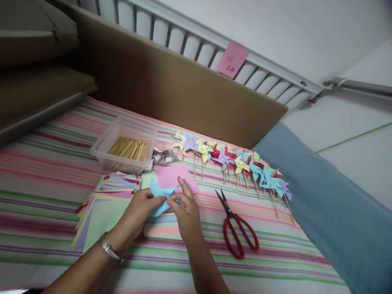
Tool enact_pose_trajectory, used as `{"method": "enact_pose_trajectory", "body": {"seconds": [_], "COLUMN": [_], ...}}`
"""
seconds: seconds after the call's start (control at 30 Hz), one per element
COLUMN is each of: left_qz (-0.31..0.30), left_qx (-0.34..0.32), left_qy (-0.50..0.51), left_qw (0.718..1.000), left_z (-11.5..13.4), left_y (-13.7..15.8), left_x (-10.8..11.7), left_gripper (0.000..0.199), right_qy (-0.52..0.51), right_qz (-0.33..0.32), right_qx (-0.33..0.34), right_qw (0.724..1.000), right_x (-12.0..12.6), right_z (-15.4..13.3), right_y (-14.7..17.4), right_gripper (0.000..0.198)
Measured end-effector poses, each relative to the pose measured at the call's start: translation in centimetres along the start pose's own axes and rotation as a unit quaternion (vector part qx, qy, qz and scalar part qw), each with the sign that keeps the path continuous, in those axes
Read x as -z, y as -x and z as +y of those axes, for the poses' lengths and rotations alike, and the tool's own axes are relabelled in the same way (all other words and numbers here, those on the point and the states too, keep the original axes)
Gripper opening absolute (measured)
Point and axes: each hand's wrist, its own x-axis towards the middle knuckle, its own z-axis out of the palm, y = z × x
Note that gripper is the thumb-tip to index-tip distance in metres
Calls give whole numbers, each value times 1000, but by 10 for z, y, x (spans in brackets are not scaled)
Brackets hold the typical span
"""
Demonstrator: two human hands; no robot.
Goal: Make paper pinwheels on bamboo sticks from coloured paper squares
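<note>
A light-blue paper pinwheel (pixel 161 190), partly folded, is held up between my two hands. My left hand (pixel 143 204) pinches its left side between thumb and fingers; a metal bangle circles that wrist. The thumb and index finger of my right hand (pixel 185 208) are closed at the pinwheel's middle, while another fingertip is by its right edge. Whether a small pin is between those fingertips I cannot make out. Beneath the pinwheel lie a pink paper sheet (pixel 174 175) and a striped cloth. Red-handled scissors (pixel 234 228) lie slightly open to the right of my right hand.
Left of my hands is a fanned stack of coloured paper (pixel 104 216). Behind it stands a clear plastic box (pixel 102 149) of thin wooden sticks (pixel 130 149), with small shiny pieces (pixel 163 156) beside it. Finished pinwheels on sticks (pixel 225 158) line a cardboard panel (pixel 183 90).
</note>
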Motion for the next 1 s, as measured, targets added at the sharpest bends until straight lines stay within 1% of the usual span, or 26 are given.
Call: {"method": "enact_pose_trajectory", "body": {"seconds": [0.13, 0.23, 0.47, 0.7, 0.87, 1.0], "left_qz": [4, -5, -11, -9, -15, -41], "left_qx": [-6, -17, -50, -48, -53, -40], "left_qy": [-10, -19, -53, -79, -66, -53], "left_qw": [1000, 1000, 997, 996, 996, 997], "left_z": [0, -2, -5, -6, -7, -8], "left_y": [1, 0, -5, -5, -6, -7], "left_x": [0, 1, 3, 2, 2, 4], "left_gripper": [18, 17, 13, 16, 16, 16], "right_qy": [0, -1, -56, -89, -103, -131], "right_qz": [-1, 0, -3, 6, 10, 1], "right_qx": [-14, -26, -48, -85, -103, -124], "right_qw": [1000, 1000, 997, 992, 989, 984], "right_x": [0, 0, -1, -1, -1, 0], "right_z": [2, 2, 0, -3, -1, 1], "right_y": [-2, -3, -4, -3, -3, -3], "right_gripper": [7, 7, 4, 6, 7, 7]}}
